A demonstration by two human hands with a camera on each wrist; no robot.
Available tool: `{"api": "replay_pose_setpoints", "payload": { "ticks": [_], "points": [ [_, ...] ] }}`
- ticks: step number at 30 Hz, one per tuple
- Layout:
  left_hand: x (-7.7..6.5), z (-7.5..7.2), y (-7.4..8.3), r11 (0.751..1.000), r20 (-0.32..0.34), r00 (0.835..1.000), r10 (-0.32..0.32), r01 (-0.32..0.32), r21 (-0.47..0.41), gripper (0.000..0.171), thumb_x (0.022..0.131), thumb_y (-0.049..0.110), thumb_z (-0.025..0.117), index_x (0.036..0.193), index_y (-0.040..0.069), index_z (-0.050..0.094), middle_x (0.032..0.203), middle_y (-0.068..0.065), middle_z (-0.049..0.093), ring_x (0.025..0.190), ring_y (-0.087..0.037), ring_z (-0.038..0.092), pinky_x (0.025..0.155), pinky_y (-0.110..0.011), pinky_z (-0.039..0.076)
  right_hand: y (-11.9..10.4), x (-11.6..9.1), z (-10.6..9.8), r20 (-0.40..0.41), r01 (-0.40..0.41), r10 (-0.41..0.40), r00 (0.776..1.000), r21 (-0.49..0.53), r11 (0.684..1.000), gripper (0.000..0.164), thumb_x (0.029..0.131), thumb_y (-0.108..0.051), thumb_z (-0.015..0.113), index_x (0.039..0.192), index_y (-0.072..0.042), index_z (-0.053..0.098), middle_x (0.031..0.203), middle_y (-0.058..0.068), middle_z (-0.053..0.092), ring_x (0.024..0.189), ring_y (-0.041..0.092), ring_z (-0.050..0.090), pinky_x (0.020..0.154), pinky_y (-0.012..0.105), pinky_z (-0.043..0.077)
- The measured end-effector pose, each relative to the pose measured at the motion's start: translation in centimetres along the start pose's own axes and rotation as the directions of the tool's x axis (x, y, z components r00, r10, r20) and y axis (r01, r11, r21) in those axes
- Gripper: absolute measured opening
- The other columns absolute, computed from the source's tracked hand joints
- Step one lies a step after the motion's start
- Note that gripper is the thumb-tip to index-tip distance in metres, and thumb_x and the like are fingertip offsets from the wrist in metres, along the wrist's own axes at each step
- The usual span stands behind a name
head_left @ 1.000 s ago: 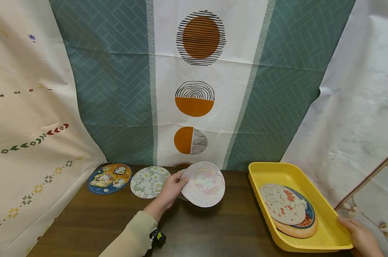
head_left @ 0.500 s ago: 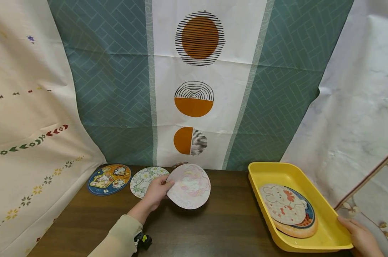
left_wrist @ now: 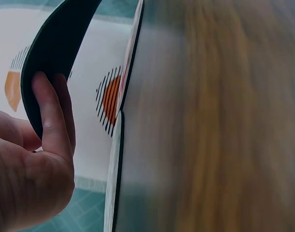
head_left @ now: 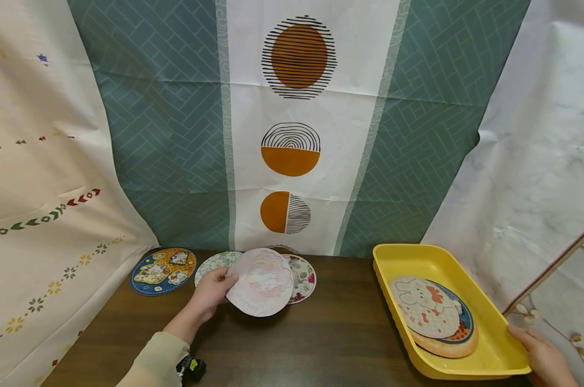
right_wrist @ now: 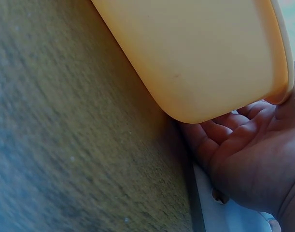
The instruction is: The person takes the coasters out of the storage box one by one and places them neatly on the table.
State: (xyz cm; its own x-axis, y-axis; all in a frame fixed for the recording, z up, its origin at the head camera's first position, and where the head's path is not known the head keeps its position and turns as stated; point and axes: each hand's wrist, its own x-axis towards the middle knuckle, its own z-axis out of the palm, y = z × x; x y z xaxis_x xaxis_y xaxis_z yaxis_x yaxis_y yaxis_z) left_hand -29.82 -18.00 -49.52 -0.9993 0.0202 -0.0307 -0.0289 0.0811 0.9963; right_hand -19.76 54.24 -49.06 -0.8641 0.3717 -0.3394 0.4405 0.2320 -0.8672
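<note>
My left hand [head_left: 210, 290] pinches a round mat [head_left: 260, 282] with a pale pink drawing, raised above the table. In the left wrist view the mat's dark underside [left_wrist: 50, 53] shows, slightly bent, with fingers [left_wrist: 53, 118] flat against it. Below it lie a green floral mat [head_left: 213, 264] and a red-flowered mat [head_left: 306, 279], both partly covered in the head view. At the right, my right hand [head_left: 543, 355] holds the side of a yellow tray [head_left: 502, 346]. Its fingers curl under the tray's rim in the right wrist view; the thumb is hidden there.
A blue and orange round mat [head_left: 163, 271] lies at the table's back left. Inside the tray, a rabbit mat [head_left: 424, 309] overlaps a blue-edged mat [head_left: 467, 322] and a bread-coloured one [head_left: 446, 350]. Cloth hangs [head_left: 301, 107] behind and on both sides of the wooden table [head_left: 321, 344].
My left hand has carried the pink mat leftward, uncovering part of the red-flowered mat and covering more of the green one. The right hand and tray have stayed put.
</note>
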Motion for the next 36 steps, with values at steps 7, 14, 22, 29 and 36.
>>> {"api": "replay_pose_setpoints", "payload": {
  "ticks": [7,14,22,29,36],
  "points": [
    [-0.9,-2.4,0.0,0.999,-0.033,0.999,-0.017,0.019,0.048,0.037,0.104,0.018,0.061,0.133,-0.006,0.06,0.1,-0.014,0.068,0.077,-0.019,0.069,0.067,-0.034,0.06,-0.2,-0.1,0.2,-0.005,0.004,-0.004,1.0,-0.006,1.0,0.073,0.107,-0.052,0.036,0.131,0.018,0.035,0.088,0.007,0.061,0.076,0.024,0.063,0.068,0.041,0.057],
    [-1.7,-4.8,0.0,0.997,-0.012,0.999,-0.04,0.041,0.068,0.043,0.105,0.019,0.059,0.14,-0.006,0.054,0.102,-0.014,0.067,0.078,-0.019,0.069,0.068,-0.034,0.061,-0.1,-0.1,0.1,0.013,0.014,-0.014,1.0,-0.005,1.0,0.073,0.108,-0.05,0.034,0.132,0.019,0.034,0.087,0.005,0.061,0.075,0.024,0.064,0.068,0.041,0.058],
    [-2.6,-7.5,-0.3,0.995,-0.009,0.999,-0.05,0.051,0.081,0.042,0.106,0.018,0.057,0.138,-0.009,0.053,0.1,-0.012,0.067,0.08,-0.019,0.068,0.069,-0.034,0.06,0.1,0.1,0.1,-0.012,0.005,-0.005,1.0,-0.007,1.0,0.073,0.107,-0.051,0.036,0.13,0.018,0.035,0.088,0.008,0.06,0.076,0.025,0.063,0.068,0.042,0.057],
    [-3.0,-9.8,-1.0,0.992,-0.013,0.998,-0.068,0.069,0.109,0.044,0.106,0.021,0.058,0.138,-0.009,0.052,0.1,-0.012,0.066,0.08,-0.02,0.068,0.069,-0.037,0.06,0.1,0.2,0.0,0.0,-0.002,0.002,1.0,0.0,1.0,0.077,0.107,-0.054,0.036,0.133,0.018,0.033,0.09,0.008,0.061,0.078,0.026,0.063,0.07,0.042,0.057],
    [-3.8,-12.2,-1.4,0.988,0.02,0.994,-0.109,0.106,0.115,0.053,0.107,0.021,0.055,0.148,-0.01,0.041,0.108,-0.013,0.067,0.086,-0.021,0.07,0.072,-0.04,0.061,-0.1,0.1,-0.2,0.043,-0.006,0.006,0.999,0.011,1.0,0.081,0.106,-0.057,0.036,0.135,0.018,0.031,0.092,0.009,0.061,0.081,0.027,0.064,0.071,0.044,0.058]
  ]
}}
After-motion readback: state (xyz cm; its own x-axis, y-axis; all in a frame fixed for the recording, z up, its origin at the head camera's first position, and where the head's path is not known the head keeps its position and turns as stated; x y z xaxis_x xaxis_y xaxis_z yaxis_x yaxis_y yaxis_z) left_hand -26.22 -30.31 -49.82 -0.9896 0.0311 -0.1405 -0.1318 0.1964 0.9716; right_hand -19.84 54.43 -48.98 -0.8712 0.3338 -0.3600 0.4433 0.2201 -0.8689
